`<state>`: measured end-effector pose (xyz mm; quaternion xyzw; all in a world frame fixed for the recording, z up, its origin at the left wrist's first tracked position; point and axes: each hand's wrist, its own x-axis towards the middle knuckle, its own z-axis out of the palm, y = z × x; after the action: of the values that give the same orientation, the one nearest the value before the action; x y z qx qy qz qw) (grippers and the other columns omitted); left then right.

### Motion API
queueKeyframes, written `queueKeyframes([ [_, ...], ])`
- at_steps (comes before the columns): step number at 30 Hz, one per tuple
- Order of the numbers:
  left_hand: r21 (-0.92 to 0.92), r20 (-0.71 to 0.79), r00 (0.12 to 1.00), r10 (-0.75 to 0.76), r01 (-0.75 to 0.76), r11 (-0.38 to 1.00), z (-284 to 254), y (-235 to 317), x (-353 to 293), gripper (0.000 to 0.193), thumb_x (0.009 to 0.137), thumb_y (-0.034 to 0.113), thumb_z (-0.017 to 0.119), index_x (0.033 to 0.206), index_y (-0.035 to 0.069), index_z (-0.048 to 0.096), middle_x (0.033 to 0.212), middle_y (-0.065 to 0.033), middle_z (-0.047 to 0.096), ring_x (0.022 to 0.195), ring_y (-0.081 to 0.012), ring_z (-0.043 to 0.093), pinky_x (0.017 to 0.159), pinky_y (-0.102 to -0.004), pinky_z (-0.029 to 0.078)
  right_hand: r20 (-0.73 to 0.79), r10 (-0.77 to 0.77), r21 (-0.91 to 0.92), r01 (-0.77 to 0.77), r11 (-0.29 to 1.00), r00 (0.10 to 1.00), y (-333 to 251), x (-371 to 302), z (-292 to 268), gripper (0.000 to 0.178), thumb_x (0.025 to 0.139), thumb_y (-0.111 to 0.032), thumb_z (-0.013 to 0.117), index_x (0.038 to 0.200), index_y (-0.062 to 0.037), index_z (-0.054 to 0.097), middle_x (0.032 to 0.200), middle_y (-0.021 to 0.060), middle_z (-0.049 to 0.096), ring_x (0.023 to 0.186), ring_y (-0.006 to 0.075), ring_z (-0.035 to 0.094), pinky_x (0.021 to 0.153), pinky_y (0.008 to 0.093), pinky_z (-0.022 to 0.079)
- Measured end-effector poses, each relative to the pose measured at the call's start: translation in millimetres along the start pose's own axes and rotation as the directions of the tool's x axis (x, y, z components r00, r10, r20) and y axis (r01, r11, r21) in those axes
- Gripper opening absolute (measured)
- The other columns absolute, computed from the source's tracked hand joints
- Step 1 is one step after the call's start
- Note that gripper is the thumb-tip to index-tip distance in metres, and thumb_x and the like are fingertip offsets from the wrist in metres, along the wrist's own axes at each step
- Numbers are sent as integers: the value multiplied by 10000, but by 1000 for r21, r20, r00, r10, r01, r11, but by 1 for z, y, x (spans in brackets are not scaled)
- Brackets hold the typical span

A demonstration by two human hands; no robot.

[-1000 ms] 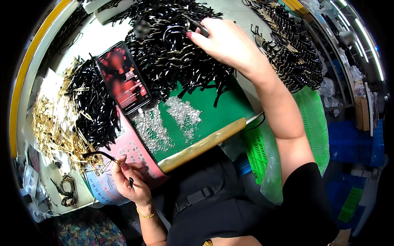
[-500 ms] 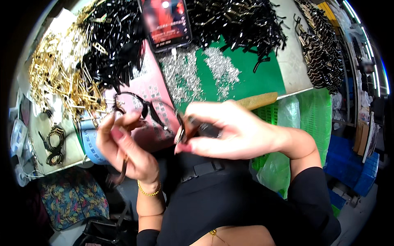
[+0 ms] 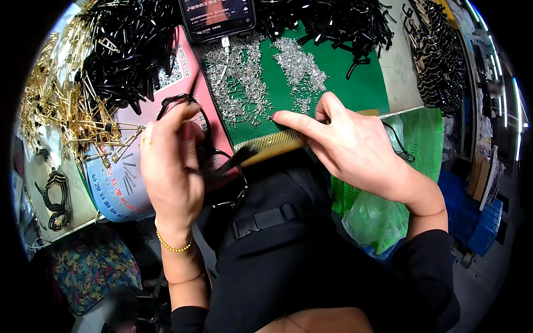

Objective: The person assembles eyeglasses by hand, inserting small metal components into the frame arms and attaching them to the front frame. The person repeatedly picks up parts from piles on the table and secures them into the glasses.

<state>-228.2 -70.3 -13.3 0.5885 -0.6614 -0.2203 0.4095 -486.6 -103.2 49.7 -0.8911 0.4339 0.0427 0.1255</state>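
My left hand (image 3: 175, 166) is closed on a black eyeglass frame (image 3: 244, 186), held at the near edge of the table. Its thin rims and a blurred dark temple arm stick out past the fingers. My right hand (image 3: 355, 147) is over the green mat (image 3: 355, 77), palm down. One finger stretches out, its tip touching the edge of a pile of small silver screws (image 3: 236, 83). The other fingers are curled under, and what they hold, if anything, is hidden. A second pile of tiny shiny pieces (image 3: 300, 69) lies to its right.
A phone (image 3: 219, 19) with a cable stands at the back. Black temple arms (image 3: 130, 50) and gold-coloured metal parts (image 3: 61, 94) heap up at left. More black parts (image 3: 344, 22) lie behind the mat; stacked frames (image 3: 436, 61) are at far right. A green basket (image 3: 425, 144) hangs below the table edge.
My hands have moved apart. The right one has left the eyeglass frame for the screws, and the dark tool seen in it is out of sight. The view has shifted slightly.
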Motion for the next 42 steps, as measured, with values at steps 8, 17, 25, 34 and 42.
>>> queueKeyframes([
  [8, -511, -307, 909, -282, 92, 855, -12, -15, -1, 233, 1077, 130, 486, 1209, -42, 571, 1109, -152, 664, 787, -115, 606, 737, -265, 541, -33, -28, 17, 29, 999, 999, 3, 3, 2, 492, 904, -137, 651, 1362, -310, 596, 901, 78, 495, 584, 248, 580, 499, 369, 481],
  [17, -554, -4, 911, -412, 341, 760, -13, 1, 21, 183, 1026, -2, 522, 1198, -37, 572, 1099, -101, 665, 745, -109, 688, 617, -213, 572, 31, -80, -73, 82, 994, 996, -6, 12, -8, 643, 864, -106, 653, 1448, -348, 538, 879, 69, 503, 575, 233, 585, 486, 365, 494],
  [25, -499, 180, 898, -401, 434, 750, -15, 9, -7, 175, 1016, -16, 542, 1175, -3, 614, 963, -35, 678, 754, -71, 683, 610, -186, 552, 41, -225, 146, 216, 965, 974, -20, 26, -7, 663, 813, -69, 662, 1416, -329, 568, 848, 66, 520, 637, 218, 619, 499, 343, 495],
  [34, -146, 104, 986, -129, 143, 979, -9, 4, -6, 275, 863, -153, 567, 1093, -16, 631, 889, -106, 681, 657, -183, 677, 606, -284, 531, 93, -271, 84, 263, 961, 958, -22, 39, -4, 661, 794, -66, 660, 1400, -311, 564, 886, 101, 520, 742, 258, 659, 526, 372, 504],
  [42, -230, 66, 960, -274, 281, 932, -4, 8, -7, 96, 951, -51, 619, 1026, 6, 633, 797, -37, 661, 578, -71, 613, 520, -226, 501, 5, -273, 84, 272, 959, 962, -25, 46, 2, 647, 787, -74, 662, 1388, -300, 584, 876, 102, 511, 703, 257, 651, 507, 373, 514],
])
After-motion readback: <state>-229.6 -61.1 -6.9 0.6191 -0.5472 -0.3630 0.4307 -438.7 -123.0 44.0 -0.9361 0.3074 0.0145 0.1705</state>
